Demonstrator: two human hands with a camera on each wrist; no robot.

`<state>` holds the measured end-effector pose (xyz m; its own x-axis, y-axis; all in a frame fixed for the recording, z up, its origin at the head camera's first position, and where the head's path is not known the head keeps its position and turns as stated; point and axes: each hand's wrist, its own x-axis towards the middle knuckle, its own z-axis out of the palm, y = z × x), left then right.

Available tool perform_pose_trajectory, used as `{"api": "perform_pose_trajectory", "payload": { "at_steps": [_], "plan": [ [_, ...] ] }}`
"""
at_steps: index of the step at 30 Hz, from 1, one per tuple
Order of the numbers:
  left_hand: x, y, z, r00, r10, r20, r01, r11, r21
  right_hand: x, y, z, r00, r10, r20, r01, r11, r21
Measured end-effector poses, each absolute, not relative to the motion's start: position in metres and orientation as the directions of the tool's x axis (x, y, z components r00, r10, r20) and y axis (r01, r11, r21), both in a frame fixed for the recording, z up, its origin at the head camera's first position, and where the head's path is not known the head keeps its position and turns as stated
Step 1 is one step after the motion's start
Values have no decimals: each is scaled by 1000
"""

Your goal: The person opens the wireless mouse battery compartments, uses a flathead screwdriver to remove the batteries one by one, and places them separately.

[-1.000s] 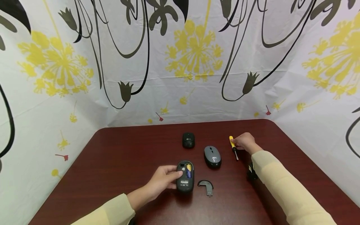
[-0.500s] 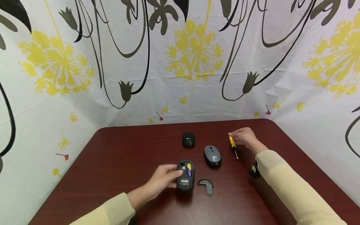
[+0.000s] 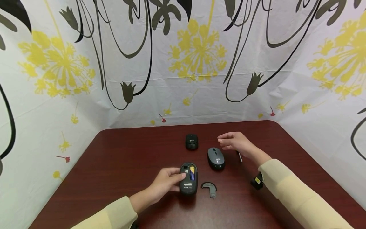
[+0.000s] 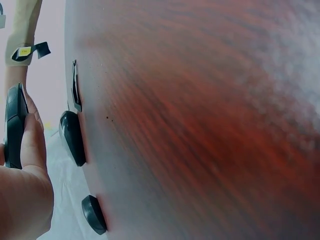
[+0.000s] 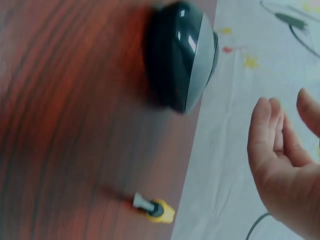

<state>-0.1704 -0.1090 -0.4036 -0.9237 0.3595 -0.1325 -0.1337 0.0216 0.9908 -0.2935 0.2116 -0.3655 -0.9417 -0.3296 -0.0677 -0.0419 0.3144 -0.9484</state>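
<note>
The right hand (image 3: pixel 238 143) has let go of the screwdriver (image 5: pixel 154 209) and hovers open-fingered above the grey mouse (image 3: pixel 216 158); the left hand (image 3: pixel 167 182) still grips the upturned mouse (image 3: pixel 189 178).

Dark red wood desk (image 3: pixel 120 165) w/ round corners. On it, near the front: a black mouse (image 3: pixel 188 178) upside down, battery spot open, yellow battery showing. Just to its right lies a small black curved lid (image 3: pixel 209 188), apart from it. Farther back sits a grey mouse (image 3: pixel 216 158), right way up. Behind that & a bit left, a small black mouse (image 3: pixel 191 142). To the right of the grey one lies a little screwdriver (image 5: pixel 152 209) w/ yellow handle, flat on the wood.
</note>
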Motion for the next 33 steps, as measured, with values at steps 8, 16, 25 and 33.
{"api": "perform_pose_trajectory", "payload": {
  "at_steps": [8, 16, 25, 33],
  "plan": [
    [-171, -109, -404, -923, 361, -131, -131, 25, 991, -278, 190, -365, -886, -463, -11, -125, 263, -957],
    [-171, -107, -405, -920, 368, -134, -136, 22, 991, -267, 166, -368, -769, -638, 48, -211, 182, -960],
    [-173, -106, -408, -918, 375, -126, -134, 4, 991, -254, 147, -370, -662, -746, 73, -271, 147, -951],
    [-173, -105, -408, -916, 383, -124, -137, -6, 991, -250, 139, -372, -635, -771, 47, -302, 192, -934]
  ]
}}
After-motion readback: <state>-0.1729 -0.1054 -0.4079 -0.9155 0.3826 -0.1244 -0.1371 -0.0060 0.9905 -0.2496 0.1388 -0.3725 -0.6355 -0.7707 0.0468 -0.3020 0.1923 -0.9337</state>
